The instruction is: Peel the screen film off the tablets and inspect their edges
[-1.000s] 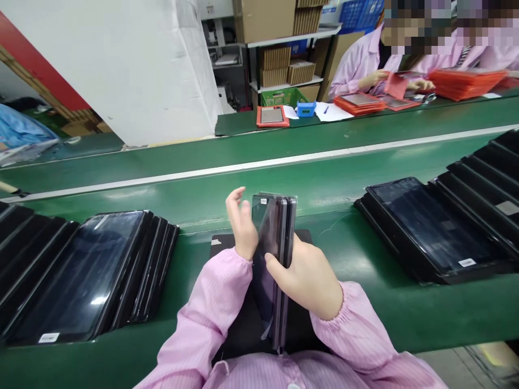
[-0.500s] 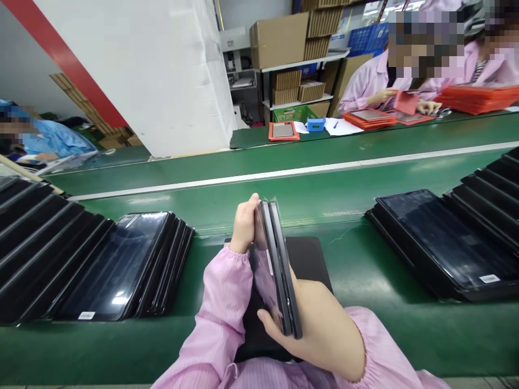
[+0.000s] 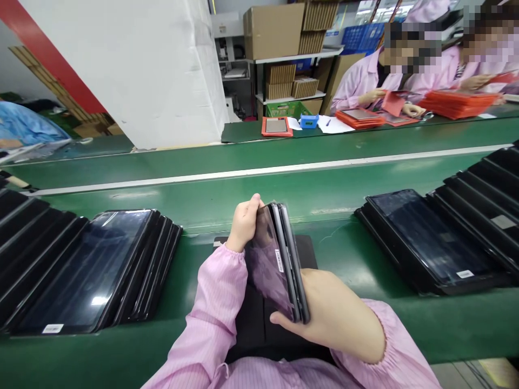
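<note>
Turned since the earlier frame: paired tablets (image 3: 270, 265), front screen more in view. Left hand (image 3: 243, 222), closed on their upper end; right hand (image 3: 338, 308), cupped around the lower end, thumb in front. Handling, as judged: light, even grip by the edges, both units flush, fingertips off the glass. Position: tilted between the two hands, above a black pad (image 3: 306, 251). Outward: left stack (image 3: 109, 259), right stack (image 3: 430, 232), both on green bench (image 3: 336, 237).

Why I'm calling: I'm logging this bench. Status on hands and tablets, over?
Left hand at far end, right hand at near end. Two tablets held together, tilted, over black pad. Stacks either side, apart from hands.
</note>
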Available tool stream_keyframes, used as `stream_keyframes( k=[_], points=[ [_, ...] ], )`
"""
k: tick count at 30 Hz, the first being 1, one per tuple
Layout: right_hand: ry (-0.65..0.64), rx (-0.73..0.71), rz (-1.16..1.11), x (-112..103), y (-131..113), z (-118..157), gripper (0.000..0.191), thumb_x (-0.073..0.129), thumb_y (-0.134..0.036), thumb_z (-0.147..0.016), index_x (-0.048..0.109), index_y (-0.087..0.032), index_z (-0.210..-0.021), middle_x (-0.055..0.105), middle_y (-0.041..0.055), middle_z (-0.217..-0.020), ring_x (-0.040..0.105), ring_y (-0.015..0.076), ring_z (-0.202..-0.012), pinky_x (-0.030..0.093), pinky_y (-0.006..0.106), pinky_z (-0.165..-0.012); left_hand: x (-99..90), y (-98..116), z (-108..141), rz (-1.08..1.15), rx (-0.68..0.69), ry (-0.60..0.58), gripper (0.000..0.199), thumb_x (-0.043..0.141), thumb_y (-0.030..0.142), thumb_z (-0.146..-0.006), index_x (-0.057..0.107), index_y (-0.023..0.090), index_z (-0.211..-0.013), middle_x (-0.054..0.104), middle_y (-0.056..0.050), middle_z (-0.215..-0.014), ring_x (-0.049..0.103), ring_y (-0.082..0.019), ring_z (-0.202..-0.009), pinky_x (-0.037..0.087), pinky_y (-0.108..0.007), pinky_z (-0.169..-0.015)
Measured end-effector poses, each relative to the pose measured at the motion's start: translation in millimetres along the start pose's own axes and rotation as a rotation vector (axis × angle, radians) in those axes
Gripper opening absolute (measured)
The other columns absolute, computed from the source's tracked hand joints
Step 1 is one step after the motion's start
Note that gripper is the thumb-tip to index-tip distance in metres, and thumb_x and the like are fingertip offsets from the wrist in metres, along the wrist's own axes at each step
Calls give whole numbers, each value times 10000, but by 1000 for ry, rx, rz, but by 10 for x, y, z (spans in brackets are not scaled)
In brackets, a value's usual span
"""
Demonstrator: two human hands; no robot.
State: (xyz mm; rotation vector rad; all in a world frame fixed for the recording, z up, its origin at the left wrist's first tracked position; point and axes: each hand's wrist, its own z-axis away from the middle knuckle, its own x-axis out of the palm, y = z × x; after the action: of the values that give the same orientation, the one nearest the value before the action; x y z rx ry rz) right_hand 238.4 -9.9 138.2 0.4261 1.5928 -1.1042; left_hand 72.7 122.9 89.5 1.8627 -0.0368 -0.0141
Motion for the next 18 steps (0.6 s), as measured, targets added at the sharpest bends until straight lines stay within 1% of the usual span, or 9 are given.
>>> stream_keyframes(
  k=[7,10,12,13,14,15,16,17,18],
  points=[
    [12,-16,12,11,-15,7,218,708,-327,-771,524,-213,-746,636,-10,-680,641,216,-621,434,306,-562,7,-35,-11,8,15,-5,602,449,627,-917,481,199,-495,436,34,-460,403,-108,-467,340,-269,-526],
    [-43,-37,-51,-48,89,-46,210,727,-343,-769,571,-201,-778,654,-2,-689,645,220,-618,465,319,-576,-26,-37,12,3,27,23,602,445,613,-924,477,200,-488,433,33,-457,404,-108,-463,340,-270,-527],
    [-173,-129,-228,-72,280,-166,247,765,-368,-739,611,-194,-821,687,1,-730,665,216,-656,504,328,-632,-92,4,61,-28,53,125,596,455,603,-922,471,202,-480,423,33,-450,392,-108,-450,328,-273,-513],
    [-268,-189,-371,-62,401,-254,283,790,-378,-710,630,-191,-850,704,3,-762,677,211,-688,521,329,-668,-138,42,99,-60,84,211,587,464,591,-921,475,204,-481,422,33,-449,386,-108,-446,319,-276,-506],
    [-364,-209,-545,-31,526,-357,272,791,-351,-699,645,-189,-861,718,0,-775,688,200,-715,534,320,-698,-190,92,144,-96,141,308,571,469,572,-922,486,205,-485,429,31,-451,385,-109,-444,311,-279,-500],
    [-470,-155,-739,23,639,-472,268,776,-310,-704,659,-181,-907,726,-1,-778,692,183,-713,541,304,-694,-247,148,196,-127,219,400,558,462,554,-925,500,208,-490,442,25,-454,391,-113,-443,306,-284,-495],
    [-497,-26,-961,102,729,-590,308,768,-277,-691,666,-165,-958,715,-11,-725,675,163,-642,539,282,-635,-306,206,251,-149,301,474,548,447,544,-925,514,213,-493,462,15,-458,408,-120,-446,311,-290,-497],
    [-488,112,-1135,199,785,-705,380,770,-241,-672,666,-147,-1026,696,-23,-672,653,148,-587,532,268,-595,-365,257,310,-159,392,525,549,427,550,-917,523,221,-488,480,4,-454,426,-129,-444,322,-298,-497],
    [-449,157,-1196,309,802,-811,422,735,-241,-700,647,-143,-1101,685,-34,-661,641,130,-572,524,245,-574,-422,295,370,-165,484,554,563,400,574,-902,521,232,-471,490,-8,-439,441,-139,-433,335,-309,-496]
  ],
)
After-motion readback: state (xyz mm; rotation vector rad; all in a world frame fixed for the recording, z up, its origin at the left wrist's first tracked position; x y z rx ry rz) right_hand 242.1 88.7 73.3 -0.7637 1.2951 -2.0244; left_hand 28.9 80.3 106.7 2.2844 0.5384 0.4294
